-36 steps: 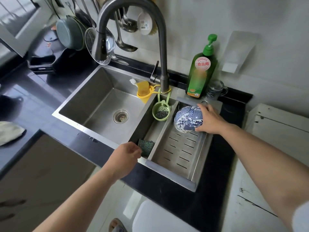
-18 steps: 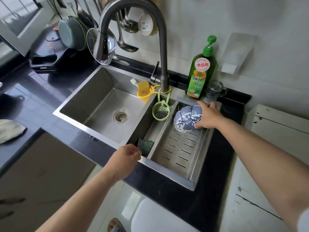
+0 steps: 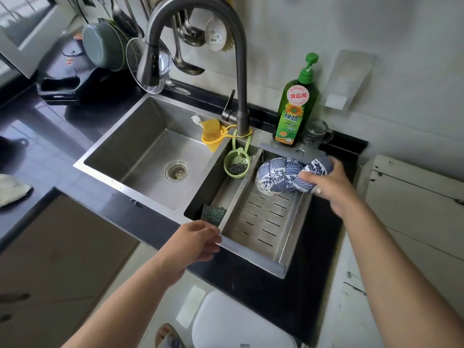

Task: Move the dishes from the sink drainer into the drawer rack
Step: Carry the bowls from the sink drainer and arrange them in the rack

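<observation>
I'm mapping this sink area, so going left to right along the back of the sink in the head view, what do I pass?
Yellow holder → faucet base → green soap bottle → glass mug.

Daylight pours in from the window (image 3: pixel 22 26) at upper left, soft and even, and the white wall (image 3: pixel 376 33) stands bright. The steel sink (image 3: pixel 140 151) shows a pale sheen, no hard glare. The black counter (image 3: pixel 37 136) mirrors the light in dull patches. Shadows are faint (a dim one lies under the faucet (image 3: pixel 195 33)). Wide-angle bend curves the edges; both forearms stretch large at the bottom. The right hand (image 3: pixel 329 187) looks slightly blurred.
</observation>
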